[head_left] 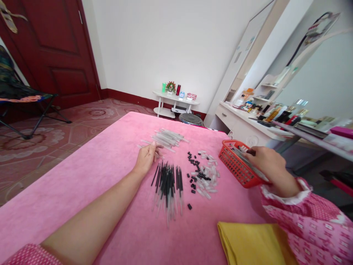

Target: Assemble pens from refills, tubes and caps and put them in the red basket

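Observation:
My left hand [147,156] rests on the pink tablecloth at the near edge of a pile of clear pen barrels [167,138]. Its fingers are curled in; whether a barrel is between them is hidden. Just below it lies a fanned bundle of pen refills [168,180], dark at the far ends and clear at the near ends. My right hand [266,163] reaches over an orange basket [234,165], fingers closed at the slim grey pen parts [239,151] inside; what they grip is unclear. Between the hands are scattered small black plugs [193,179] and clear caps [211,175].
A folded yellow cloth [248,241] lies at the table's near right. Beyond the pink tablecloth [96,176] stand a small white shelf [176,96] and a dressing table [245,121] with bottles. A folding chair [30,97] is at far left, by a red door [55,48].

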A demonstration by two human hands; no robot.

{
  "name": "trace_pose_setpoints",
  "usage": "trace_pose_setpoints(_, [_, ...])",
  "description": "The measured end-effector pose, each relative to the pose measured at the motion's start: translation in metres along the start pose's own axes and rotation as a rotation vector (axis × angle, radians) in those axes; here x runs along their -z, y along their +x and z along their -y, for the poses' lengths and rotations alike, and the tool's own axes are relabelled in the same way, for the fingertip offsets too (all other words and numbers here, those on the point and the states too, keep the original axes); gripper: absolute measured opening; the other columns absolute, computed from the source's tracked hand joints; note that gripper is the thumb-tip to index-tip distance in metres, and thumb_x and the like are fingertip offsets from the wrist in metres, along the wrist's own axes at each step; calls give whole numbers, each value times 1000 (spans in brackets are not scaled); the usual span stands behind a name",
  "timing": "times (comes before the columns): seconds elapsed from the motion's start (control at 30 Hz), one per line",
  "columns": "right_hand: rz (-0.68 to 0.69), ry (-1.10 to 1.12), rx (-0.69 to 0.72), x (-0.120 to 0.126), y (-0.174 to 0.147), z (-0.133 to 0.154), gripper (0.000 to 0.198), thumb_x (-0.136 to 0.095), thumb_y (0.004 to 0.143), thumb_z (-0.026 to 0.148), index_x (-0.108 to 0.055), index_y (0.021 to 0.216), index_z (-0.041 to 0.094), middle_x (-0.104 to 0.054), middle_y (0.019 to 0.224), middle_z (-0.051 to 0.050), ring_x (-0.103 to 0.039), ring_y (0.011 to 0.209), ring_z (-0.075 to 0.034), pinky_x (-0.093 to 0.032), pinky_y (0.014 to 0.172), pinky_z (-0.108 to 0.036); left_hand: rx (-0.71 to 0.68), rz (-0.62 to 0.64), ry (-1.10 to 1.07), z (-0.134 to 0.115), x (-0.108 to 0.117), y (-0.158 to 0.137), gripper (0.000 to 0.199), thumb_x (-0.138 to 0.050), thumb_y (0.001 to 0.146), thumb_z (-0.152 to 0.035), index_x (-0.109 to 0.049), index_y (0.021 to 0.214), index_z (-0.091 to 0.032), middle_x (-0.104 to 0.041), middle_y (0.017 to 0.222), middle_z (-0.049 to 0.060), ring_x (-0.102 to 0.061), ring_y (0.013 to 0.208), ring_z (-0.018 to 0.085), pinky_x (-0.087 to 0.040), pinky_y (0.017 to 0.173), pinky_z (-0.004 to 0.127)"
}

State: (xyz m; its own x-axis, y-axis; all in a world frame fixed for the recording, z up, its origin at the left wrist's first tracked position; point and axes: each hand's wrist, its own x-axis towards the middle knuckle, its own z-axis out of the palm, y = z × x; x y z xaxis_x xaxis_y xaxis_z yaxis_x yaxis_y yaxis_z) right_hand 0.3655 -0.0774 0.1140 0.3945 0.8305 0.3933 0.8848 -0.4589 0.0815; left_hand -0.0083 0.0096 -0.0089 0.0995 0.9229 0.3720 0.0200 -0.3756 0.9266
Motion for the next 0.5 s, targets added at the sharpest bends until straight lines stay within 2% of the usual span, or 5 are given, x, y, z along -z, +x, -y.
trace_pose_setpoints(0.1, [60,83,118,4,-10,33,34,-52,77,46,-71,92,23,-69,82,-13,-61,68,-24,-31,51,-30,-9,-54,22,5,2,2,52,-33,88,-49,-66,84,-10,-64,63,6,-56,50,13,-41,49,24])
trace_pose_setpoints(0.17, [71,191,281,6,-20,65,26,-55,76,40,-71,87,22,-70,85,-9,-62,72,-22,-34,55,-28,-23,-161,93,10,6,5,45,-36,88,-43,-66,89,-11,-66,70,6,-59,57,15,-45,56,26])
trace_pose_setpoints(0.27, [160,330,454,3,-35,114,20,-57,76,35,-71,84,23,-71,83,-5,-62,72,-20,-37,57,-26,-102,-321,314,16,14,9,28,-43,84,-25,-67,95,-14,-66,89,8,-61,81,19,-46,75,30])
trace_pose_setpoints(0.37, [236,425,564,-4,-48,153,18,-59,76,31,-71,85,21,-71,85,-6,-62,75,-18,-39,61,-25,-132,-252,601,18,21,10,34,-44,72,-5,-69,92,-19,-63,97,6,-56,96,20,-43,85,32])
trace_pose_setpoints(0.5, [305,472,598,-13,-59,186,17,-58,76,27,-71,85,20,-71,86,-5,-62,79,-18,-40,66,-25,-79,-98,844,17,20,8,38,-46,64,1,-71,82,-22,-62,94,4,-54,97,21,-43,86,32])
